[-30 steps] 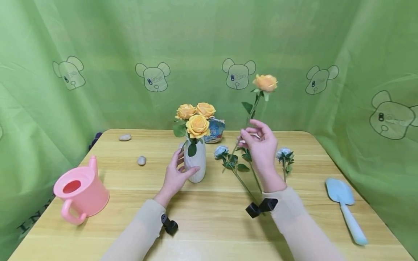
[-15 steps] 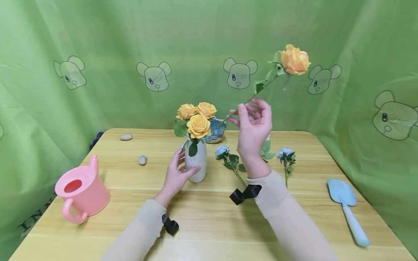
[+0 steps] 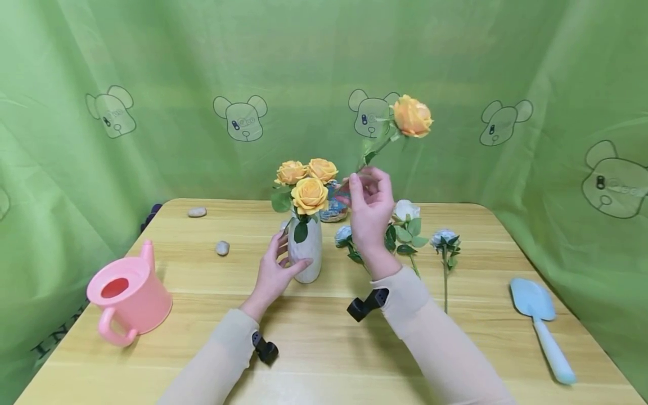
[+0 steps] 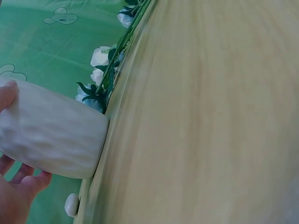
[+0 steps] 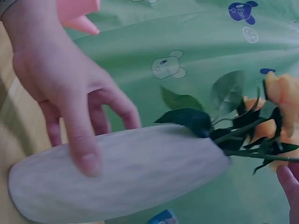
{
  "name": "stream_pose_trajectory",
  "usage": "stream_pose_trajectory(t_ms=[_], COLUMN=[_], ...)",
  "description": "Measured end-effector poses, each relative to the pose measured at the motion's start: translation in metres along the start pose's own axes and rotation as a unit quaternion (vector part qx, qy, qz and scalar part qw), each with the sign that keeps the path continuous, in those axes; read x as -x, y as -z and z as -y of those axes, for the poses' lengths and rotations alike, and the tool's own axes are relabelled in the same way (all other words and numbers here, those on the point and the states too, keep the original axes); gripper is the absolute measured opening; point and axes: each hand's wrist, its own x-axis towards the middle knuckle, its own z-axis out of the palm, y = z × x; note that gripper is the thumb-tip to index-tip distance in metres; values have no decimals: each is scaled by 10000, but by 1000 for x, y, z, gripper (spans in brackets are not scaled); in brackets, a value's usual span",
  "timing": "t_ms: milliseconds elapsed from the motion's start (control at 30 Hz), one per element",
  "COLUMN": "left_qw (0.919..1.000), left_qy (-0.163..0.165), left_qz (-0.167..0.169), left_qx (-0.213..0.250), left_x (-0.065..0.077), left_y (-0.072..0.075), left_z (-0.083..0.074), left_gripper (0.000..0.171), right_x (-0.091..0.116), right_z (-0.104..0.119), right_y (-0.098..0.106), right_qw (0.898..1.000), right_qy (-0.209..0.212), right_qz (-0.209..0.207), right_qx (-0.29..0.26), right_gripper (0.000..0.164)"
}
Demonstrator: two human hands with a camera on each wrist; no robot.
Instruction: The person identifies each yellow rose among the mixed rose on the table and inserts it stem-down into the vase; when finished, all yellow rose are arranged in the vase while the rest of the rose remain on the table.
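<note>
A white textured vase (image 3: 309,256) stands upright on the table, with several yellow-orange roses (image 3: 309,196) in it. My left hand (image 3: 270,275) holds its side, thumb in front and fingers around the far side; the right wrist view shows this left hand (image 5: 70,88) on the vase (image 5: 121,172) as well. My right hand (image 3: 372,216) pinches the stem of another yellow-orange rose (image 3: 412,116), just right of the vase's flowers. That bloom tilts up to the right, while the stem's lower end is hidden behind the hand and blooms.
Pale blue roses (image 3: 444,239) and a white rose (image 3: 406,210) lie right of the vase. Behind it sits a blue patterned object (image 3: 334,208). A pink watering can (image 3: 133,295) stands left, near stones (image 3: 222,248). A light blue trowel (image 3: 541,326) lies far right.
My right hand has raised the rose, tilted it to the right, then brought it left and slightly down toward the vase. My left hand has stayed on the vase.
</note>
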Motion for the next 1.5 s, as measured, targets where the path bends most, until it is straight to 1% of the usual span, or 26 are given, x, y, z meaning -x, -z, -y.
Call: stream_pose_trajectory(t_ms=[100, 233, 300, 433, 533, 733, 833, 967, 1067, 1167, 1333, 1433, 1467, 1500], left_qw=[10000, 9999, 9998, 9997, 9997, 9996, 9995, 9996, 9996, 9996, 9997, 9997, 9997, 9997], left_qy=[-22, -99, -133, -138, -105, -97, -101, -81, -96, -81, -25, -25, 12, 26], left_qz=[-37, -116, -149, -174, -186, -217, -221, -219, -232, -240, -225, -220, -201, -207], left_qx=[31, -20, -55, -111, -138, -179, -177, -166, -146, -127, -102, -112, -104, -114], left_x=[-4, -3, -3, -2, -2, -3, -3, -2, -2, -2, -1, -1, 0, 0], left_y=[-1, -2, -2, -3, -2, -2, -2, -3, -2, -2, -4, -4, -4, -4], left_z=[13, 16, 16, 15, 15, 15, 16, 16, 17, 17, 15, 15, 10, 10], left_gripper=[76, 74, 74, 74, 74, 74, 75, 76, 77, 78, 77, 78, 78, 78], right_x=[4, 11, 14, 20, 24, 28, 29, 31, 32, 30, 21, 15, 13, 11], right_z=[-6, -16, -20, -26, -29, -31, -32, -32, -31, -26, -9, 0, 2, 4], right_y=[2, 4, 4, 4, 4, 8, 13, 23, 30, 35, 36, 32, 30, 28], right_qw=[9996, 9978, 9968, 9960, 9950, 9912, 9892, 9856, 9837, 9851, 9911, 9931, 9934, 9937], right_qy=[-258, -542, -613, -529, -449, -413, -367, -416, -492, -474, -423, -528, -571, -637], right_qz=[78, 272, 378, 662, 857, 1195, 1274, 1439, 1581, 1521, 1208, 1022, 967, 908], right_qx=[48, 276, 335, 274, 256, 390, 629, 787, 703, 652, 372, 227, 212, 172], right_gripper=[18, 21, 22, 21, 14, 15, 16, 16, 18, 20, 19, 17, 17, 17])
